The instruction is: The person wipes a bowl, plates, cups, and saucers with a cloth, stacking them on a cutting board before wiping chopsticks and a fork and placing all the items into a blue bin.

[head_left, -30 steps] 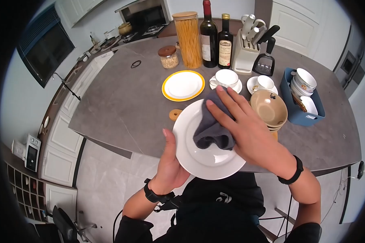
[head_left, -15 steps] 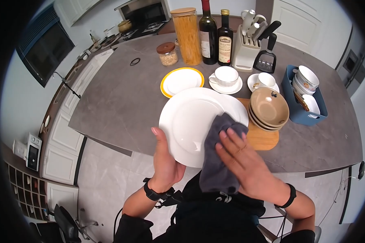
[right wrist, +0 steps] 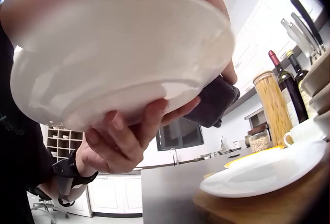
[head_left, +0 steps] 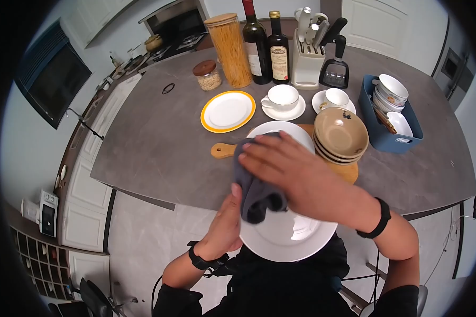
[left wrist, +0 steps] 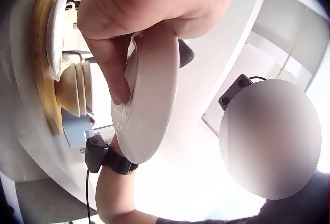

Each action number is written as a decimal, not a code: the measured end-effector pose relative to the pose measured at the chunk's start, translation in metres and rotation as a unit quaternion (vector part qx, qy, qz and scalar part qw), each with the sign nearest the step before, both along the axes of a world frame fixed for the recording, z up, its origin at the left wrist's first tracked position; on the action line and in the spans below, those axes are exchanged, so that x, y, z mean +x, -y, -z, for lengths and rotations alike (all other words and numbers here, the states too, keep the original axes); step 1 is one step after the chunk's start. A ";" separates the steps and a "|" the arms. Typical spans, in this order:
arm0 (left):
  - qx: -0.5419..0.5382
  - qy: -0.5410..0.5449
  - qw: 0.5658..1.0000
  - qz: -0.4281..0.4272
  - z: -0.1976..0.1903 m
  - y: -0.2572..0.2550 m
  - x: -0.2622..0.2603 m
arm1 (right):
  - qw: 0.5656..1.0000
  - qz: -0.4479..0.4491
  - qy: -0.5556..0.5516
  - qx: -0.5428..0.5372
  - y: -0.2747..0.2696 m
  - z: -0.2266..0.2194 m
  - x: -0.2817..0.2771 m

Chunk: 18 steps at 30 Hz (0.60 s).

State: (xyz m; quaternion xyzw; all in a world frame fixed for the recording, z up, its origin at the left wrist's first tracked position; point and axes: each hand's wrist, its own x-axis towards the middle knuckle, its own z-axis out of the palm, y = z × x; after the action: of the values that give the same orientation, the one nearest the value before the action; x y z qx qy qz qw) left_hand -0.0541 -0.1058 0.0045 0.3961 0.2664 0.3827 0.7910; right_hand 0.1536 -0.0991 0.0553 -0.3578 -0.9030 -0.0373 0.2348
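A white plate [head_left: 288, 245] is held over the near table edge, tilted toward the body. My left hand [head_left: 223, 226] grips its left rim, thumb above and fingers [right wrist: 121, 139] spread underneath in the right wrist view. Folded in my right hand [head_left: 307, 177] is a dark grey cloth [head_left: 256, 193], pressed onto the plate's upper left part; the right thumb is hidden. In the right wrist view the cloth hangs past the rim. Beyond lies another white plate [head_left: 285, 128] on a wooden board [head_left: 225, 150], next to stacked beige bowls [head_left: 341, 134].
Farther back are a yellow-rimmed plate [head_left: 228, 111], two cups on saucers [head_left: 283, 100], a pasta jar [head_left: 230, 53], an oat jar [head_left: 208, 79], two bottles [head_left: 256, 50] and a knife block [head_left: 308, 66]. A blue bin [head_left: 394, 140] with bowls stands at right.
The cloth and my right hand moved from the plate's upper part to its right rim, then across to the upper left. The held plate has shifted right and nearer the body.
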 end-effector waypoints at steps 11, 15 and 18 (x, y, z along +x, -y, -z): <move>0.012 0.014 0.989 -0.148 -0.020 -0.085 -0.025 | 0.926 0.262 -0.271 -0.005 0.053 0.001 0.059; 0.014 -0.072 0.990 -0.122 -0.012 -0.116 -0.008 | 0.737 0.256 -0.610 -0.136 0.082 0.022 0.064; -0.013 -0.117 0.988 -0.097 -0.010 -0.120 0.013 | 0.606 0.197 -0.747 -0.187 0.100 0.035 0.070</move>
State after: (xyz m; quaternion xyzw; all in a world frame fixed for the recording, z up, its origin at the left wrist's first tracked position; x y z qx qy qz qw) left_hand -0.0416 0.0140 0.0148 0.4006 0.3989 0.4049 0.7187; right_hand 0.2241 -0.1995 0.0199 -0.4671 -0.3087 0.3676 0.7426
